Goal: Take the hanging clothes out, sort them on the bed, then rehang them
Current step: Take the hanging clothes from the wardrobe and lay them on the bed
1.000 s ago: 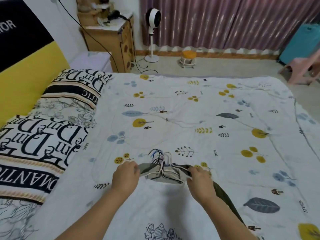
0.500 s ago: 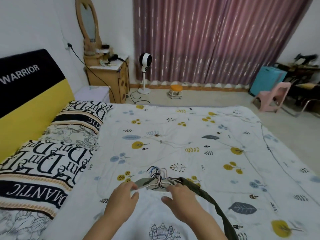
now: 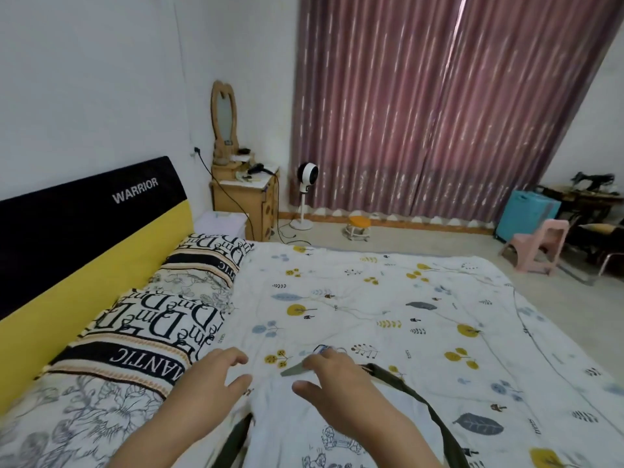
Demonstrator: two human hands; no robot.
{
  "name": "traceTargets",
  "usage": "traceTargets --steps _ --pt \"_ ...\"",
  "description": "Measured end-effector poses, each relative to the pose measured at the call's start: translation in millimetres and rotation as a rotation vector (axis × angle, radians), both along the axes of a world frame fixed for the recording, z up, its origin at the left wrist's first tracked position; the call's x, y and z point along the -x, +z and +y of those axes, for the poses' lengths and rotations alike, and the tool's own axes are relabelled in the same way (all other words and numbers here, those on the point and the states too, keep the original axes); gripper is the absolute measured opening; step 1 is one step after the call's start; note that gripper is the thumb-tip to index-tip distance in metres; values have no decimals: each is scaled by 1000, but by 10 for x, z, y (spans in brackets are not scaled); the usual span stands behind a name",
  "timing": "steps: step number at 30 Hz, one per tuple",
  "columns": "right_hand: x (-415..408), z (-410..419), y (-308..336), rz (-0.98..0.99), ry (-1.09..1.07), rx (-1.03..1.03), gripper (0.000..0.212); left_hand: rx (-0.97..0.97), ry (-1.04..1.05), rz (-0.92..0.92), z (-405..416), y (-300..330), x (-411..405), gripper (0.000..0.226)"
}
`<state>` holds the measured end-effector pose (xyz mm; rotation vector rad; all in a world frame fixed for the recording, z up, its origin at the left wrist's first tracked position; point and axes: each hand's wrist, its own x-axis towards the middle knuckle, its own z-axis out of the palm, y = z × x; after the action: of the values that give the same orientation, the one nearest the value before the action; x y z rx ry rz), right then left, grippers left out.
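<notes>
A stack of clothes on hangers lies at the near edge of the bed (image 3: 371,298). A white garment with a cartoon print (image 3: 287,417) is on top, and an olive green one (image 3: 415,396) shows around its edges. The bunched hanger hooks (image 3: 322,348) poke out just past my right hand (image 3: 334,380). That hand hovers over the collar end of the stack with fingers relaxed and thumb spread, gripping nothing. My left hand (image 3: 216,376) is to the left of the stack, fingers loosely spread, holding nothing.
Lettered pillows (image 3: 162,329) line the black and yellow headboard (image 3: 84,231) on the left. Beyond the bed stand a wooden dresser with a mirror (image 3: 243,197), a white fan (image 3: 307,173), an orange stool (image 3: 358,224), a blue suitcase (image 3: 526,211) and a pink chair (image 3: 537,244).
Both hands have let go of the hanger shoulders. My left hand has moved left, away from the stack. The view has tilted up toward the curtain.
</notes>
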<state>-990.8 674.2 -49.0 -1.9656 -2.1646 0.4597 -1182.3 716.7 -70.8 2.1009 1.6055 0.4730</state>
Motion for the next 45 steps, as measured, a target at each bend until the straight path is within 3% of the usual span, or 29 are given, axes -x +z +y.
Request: traceTargets --steps 6,17,23,33,45 --pt "401 -139 298 -23 146 -33 43 -69 155 31 -417 461 541 34" --pt "1081 -392 673 -48 602 -146 43 -216 597 142 -1659 873 1222 37" --pt "1431 -815 717 -27 873 -182 47 -155 850 234 -2669 867 1282 43" --pt "2386 -2088 756 -69 1315 -152 50 22 1208 314 -4596 883 1519 49" --pt "3521 -4260 921 -17 1699 -168 52 134 1529 288 -6987 969 1960 55"
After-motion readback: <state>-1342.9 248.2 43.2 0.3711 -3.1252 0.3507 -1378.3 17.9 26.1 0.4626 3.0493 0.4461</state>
